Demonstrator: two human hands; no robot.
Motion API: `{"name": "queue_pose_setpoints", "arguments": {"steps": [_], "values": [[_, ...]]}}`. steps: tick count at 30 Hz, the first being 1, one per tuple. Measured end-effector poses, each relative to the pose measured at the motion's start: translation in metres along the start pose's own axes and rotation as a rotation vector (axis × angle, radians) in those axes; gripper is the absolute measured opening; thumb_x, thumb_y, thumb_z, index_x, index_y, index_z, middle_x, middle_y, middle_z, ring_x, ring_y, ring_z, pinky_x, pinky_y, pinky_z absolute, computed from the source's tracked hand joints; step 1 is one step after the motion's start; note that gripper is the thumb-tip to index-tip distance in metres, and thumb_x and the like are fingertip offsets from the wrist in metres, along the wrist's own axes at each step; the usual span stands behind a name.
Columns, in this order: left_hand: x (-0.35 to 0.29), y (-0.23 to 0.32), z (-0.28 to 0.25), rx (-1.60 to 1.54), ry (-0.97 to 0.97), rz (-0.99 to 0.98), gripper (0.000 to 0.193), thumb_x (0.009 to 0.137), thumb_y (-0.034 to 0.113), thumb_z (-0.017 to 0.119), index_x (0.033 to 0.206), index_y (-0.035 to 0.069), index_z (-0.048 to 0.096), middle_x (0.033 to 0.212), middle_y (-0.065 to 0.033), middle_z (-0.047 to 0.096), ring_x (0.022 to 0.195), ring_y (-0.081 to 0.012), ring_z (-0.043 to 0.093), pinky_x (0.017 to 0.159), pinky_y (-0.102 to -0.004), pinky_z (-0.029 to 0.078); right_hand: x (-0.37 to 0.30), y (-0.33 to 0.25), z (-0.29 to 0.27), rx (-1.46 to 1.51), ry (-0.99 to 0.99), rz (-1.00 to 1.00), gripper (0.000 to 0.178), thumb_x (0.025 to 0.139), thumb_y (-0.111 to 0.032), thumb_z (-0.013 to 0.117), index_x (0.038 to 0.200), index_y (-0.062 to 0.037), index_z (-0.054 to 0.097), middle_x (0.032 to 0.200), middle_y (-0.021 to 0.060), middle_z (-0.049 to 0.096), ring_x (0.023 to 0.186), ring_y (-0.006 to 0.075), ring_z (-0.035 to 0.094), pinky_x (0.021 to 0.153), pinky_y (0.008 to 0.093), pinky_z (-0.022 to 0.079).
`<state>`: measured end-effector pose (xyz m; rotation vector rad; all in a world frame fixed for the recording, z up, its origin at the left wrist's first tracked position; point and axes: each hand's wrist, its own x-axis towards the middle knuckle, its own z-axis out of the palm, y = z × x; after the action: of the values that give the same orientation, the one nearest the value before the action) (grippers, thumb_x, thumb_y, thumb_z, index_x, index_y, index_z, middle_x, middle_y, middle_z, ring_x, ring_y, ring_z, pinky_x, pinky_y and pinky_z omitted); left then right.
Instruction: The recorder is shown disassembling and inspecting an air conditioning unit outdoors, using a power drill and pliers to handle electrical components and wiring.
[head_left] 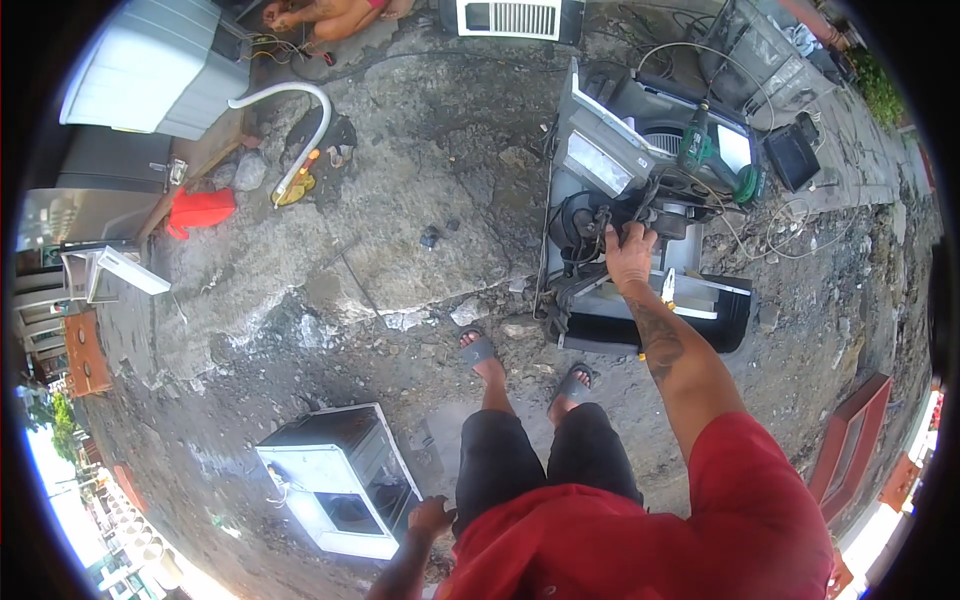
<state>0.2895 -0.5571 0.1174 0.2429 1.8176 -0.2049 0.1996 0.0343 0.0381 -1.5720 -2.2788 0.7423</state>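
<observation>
My right hand (pixel 630 255) reaches down to an opened-up appliance on the ground, its fingers closed over a dark motor assembly (pixel 580 222) with wires. Part of what the fingers grip is hidden beneath them. Pliers (pixel 668 285) with a yellow grip lie just below that hand. Farther off, a green power drill (pixel 694 140) rests on the appliance's grey casing (pixel 607 145). My left hand (pixel 430 517) hangs low by my left thigh, fingers curled, with nothing visible in it. Close to it stands a white metal cabinet (pixel 345 470) with an open side.
Cables (pixel 800 240) and a black tray (pixel 793 155) lie right of the appliance. A white hose (pixel 320 110) and red cloth (pixel 200 210) are at left. Another person's hands (pixel 283 17) show at top left. A reddish frame (pixel 850 445) lies at right on broken concrete.
</observation>
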Motion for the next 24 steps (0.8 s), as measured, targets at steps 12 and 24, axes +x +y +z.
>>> {"name": "queue_pose_setpoints", "arguments": {"steps": [12, 24], "values": [[-0.03, 0.039, 0.033, -0.52, 0.341, 0.575, 0.035, 0.093, 0.03, 0.05, 0.111, 0.004, 0.066, 0.104, -0.0155, 0.068, 0.095, -0.0299, 0.065, 0.081, -0.0422, 0.051, -0.204, 0.096, -0.14, -0.064, -0.374, -0.281, 0.044, 0.082, -0.032, 0.069, 0.116, -0.0067, 0.057, 0.119, 0.0219, 0.05, 0.109, 0.042, 0.053, 0.092, 0.051, 0.045], [-0.078, 0.063, -0.036, -1.034, -0.261, 0.461, 0.03, 0.094, 0.027, 0.057, 0.11, 0.002, 0.066, 0.112, -0.0064, 0.068, 0.096, -0.0178, 0.065, 0.08, -0.033, 0.052, -0.242, 0.323, -0.2, -0.429, -0.825, 0.151, 0.053, 0.092, -0.046, 0.05, 0.115, -0.0008, 0.064, 0.123, 0.0234, 0.06, 0.117, 0.0383, 0.055, 0.1, 0.0423, 0.044]]}}
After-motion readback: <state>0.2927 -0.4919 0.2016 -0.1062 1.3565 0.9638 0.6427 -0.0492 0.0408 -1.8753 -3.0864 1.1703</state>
